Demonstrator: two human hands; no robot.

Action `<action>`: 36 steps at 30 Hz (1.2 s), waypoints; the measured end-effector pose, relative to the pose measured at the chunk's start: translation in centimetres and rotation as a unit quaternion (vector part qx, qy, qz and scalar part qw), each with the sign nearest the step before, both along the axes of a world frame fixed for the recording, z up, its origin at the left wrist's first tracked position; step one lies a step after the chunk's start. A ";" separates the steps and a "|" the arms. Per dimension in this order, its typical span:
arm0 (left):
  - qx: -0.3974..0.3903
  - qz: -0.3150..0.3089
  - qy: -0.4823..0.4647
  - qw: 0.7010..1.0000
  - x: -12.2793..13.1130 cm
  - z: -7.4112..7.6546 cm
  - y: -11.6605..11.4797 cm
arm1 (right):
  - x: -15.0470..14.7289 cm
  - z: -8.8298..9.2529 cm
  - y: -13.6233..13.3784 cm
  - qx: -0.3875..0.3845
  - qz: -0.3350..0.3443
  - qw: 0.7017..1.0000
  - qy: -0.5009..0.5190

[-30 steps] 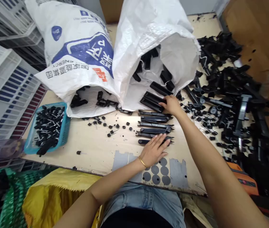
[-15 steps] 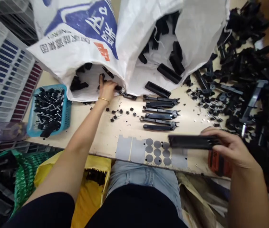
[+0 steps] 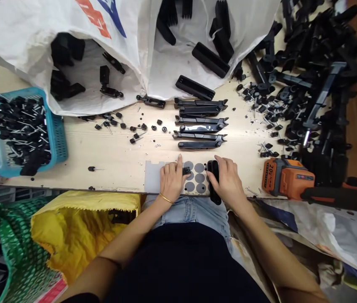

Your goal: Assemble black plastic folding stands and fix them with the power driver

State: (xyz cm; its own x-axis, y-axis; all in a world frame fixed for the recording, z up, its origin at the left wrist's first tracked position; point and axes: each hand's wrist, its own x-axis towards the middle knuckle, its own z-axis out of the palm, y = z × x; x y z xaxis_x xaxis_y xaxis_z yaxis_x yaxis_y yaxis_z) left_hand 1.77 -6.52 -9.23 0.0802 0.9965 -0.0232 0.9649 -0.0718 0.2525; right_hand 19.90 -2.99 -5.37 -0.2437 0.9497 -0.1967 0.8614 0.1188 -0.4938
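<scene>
Close to the bench's front edge, my right hand (image 3: pixel 228 182) is closed on a long black plastic housing (image 3: pixel 214 185), which stands lengthwise towards my body. To its left, my left hand (image 3: pixel 171 180) pinches a small black plastic part (image 3: pixel 186 170); most of that part is hidden by the fingers. Beneath both hands lie grey flat pads and grey discs (image 3: pixel 199 178) on the wooden bench (image 3: pixel 124 155). Just beyond the hands, several slim black arms with forked ends (image 3: pixel 201 144) lie in a stack of rows.
Two white sacks (image 3: pixel 128 54) of black parts lie open at the back. A blue basket (image 3: pixel 60 139) of black-headed screws stands left. Loose black parts (image 3: pixel 317 97) pile up at right, near an orange power tool (image 3: pixel 295 179). A yellow sack (image 3: pixel 71 227) hangs below the edge.
My left hand has come out of the left sack to the front edge with a small black part. My right hand has moved left and turned the housing lengthwise. The view has shifted.
</scene>
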 end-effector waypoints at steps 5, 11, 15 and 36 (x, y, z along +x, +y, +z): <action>-0.050 -0.062 -0.023 0.997 -0.9 0.8 -0.1 | -1.6 -2.0 -2.9 0.035 -0.059 0.995 0.073; -0.020 -0.043 -0.156 0.987 -1.9 0.0 1.8 | -3.1 -1.9 -0.9 0.022 0.011 0.999 0.048; -0.003 0.005 -0.210 0.978 -0.7 0.0 1.9 | -3.3 -2.1 -0.4 0.016 0.035 0.999 0.037; 0.049 -0.053 -0.116 0.991 0.3 -1.4 1.9 | -2.3 -3.0 0.2 0.005 -0.003 0.992 0.122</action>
State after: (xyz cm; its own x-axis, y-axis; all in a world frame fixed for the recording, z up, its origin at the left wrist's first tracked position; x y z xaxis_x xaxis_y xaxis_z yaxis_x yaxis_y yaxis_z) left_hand 2.05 -4.65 -10.61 0.1765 0.9788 0.1041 0.8673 -0.2046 0.4538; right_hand 17.59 -2.78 -8.35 -0.2772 0.9529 -0.1231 0.7168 0.1198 -0.6869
